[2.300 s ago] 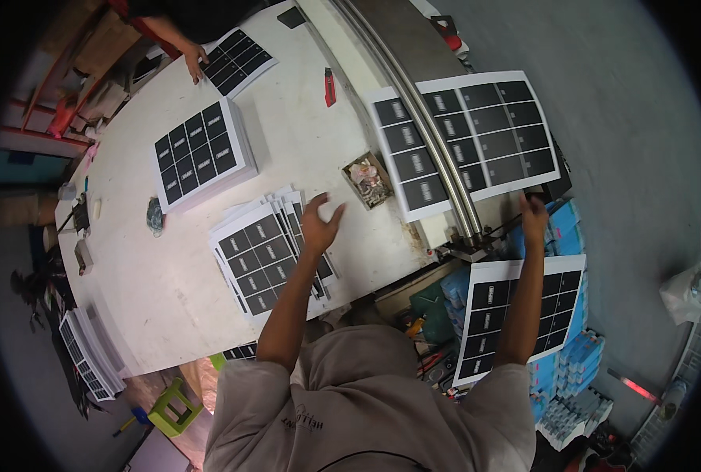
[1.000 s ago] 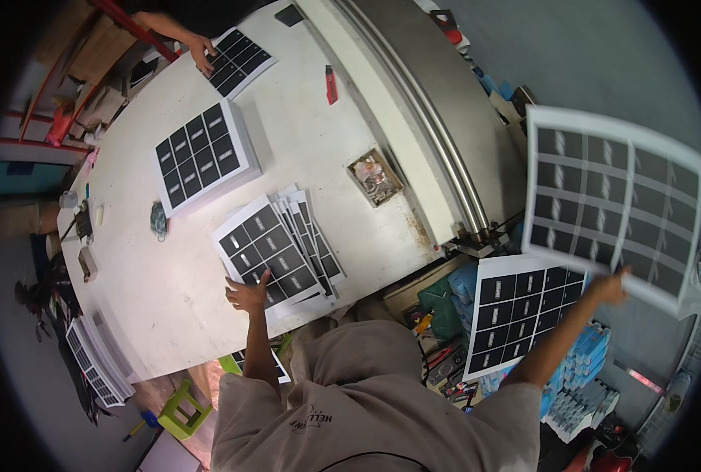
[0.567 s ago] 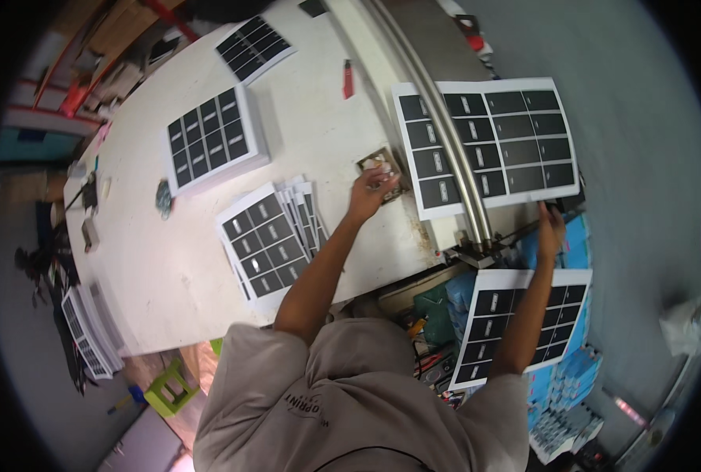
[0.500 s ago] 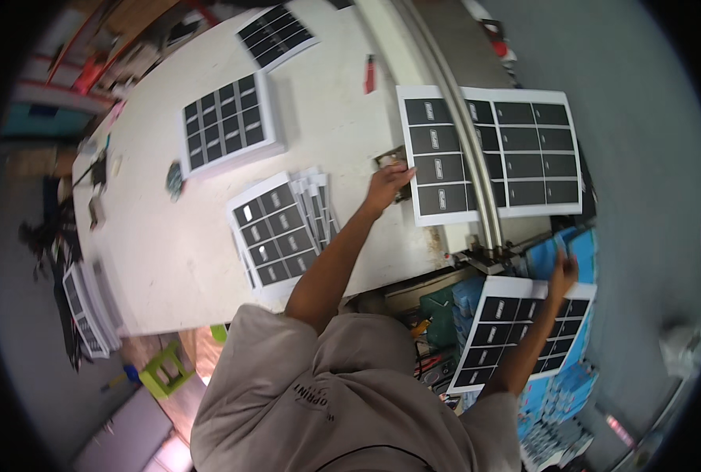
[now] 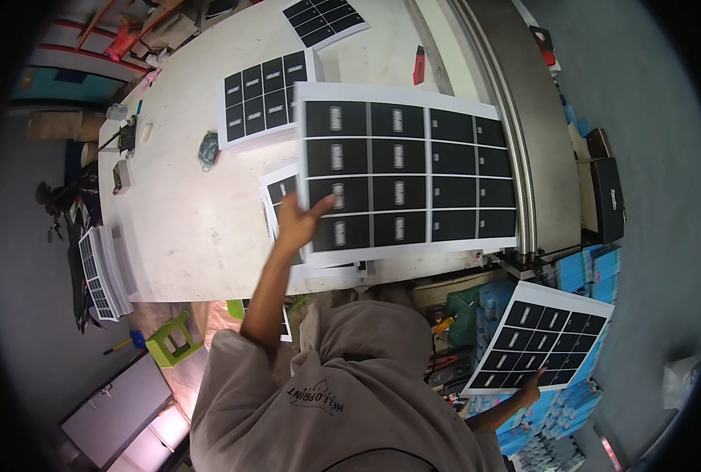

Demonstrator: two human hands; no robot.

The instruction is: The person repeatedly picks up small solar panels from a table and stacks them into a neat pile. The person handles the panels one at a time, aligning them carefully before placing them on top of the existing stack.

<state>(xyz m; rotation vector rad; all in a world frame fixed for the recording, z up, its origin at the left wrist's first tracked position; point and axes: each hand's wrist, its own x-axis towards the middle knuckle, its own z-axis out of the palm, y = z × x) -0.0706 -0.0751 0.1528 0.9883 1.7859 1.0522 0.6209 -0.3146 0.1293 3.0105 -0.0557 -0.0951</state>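
My left hand (image 5: 295, 224) grips the lower left edge of a large white sheet (image 5: 405, 173) printed with rows of black rectangular labels. The sheet hangs flat above the white table (image 5: 185, 212) and covers most of a fanned stack of similar sheets (image 5: 275, 189). My right hand (image 5: 531, 384) reaches down at the lower right. Its fingers touch the near edge of another label sheet (image 5: 543, 338) lying on blue packets. Whether it grips that sheet is unclear.
More label sheets lie at the table's far side (image 5: 264, 94) and far end (image 5: 323, 20). A red knife (image 5: 419, 64) lies by the long metal rail (image 5: 516, 134). Blue packets (image 5: 578, 271) are piled at the right; a green stool (image 5: 169, 340) and a sheet stack (image 5: 98, 271) are at the left.
The large sheet has moved left from over the rail to above the table. My left hand took hold of it. My right hand let go and dropped to the lower sheet.
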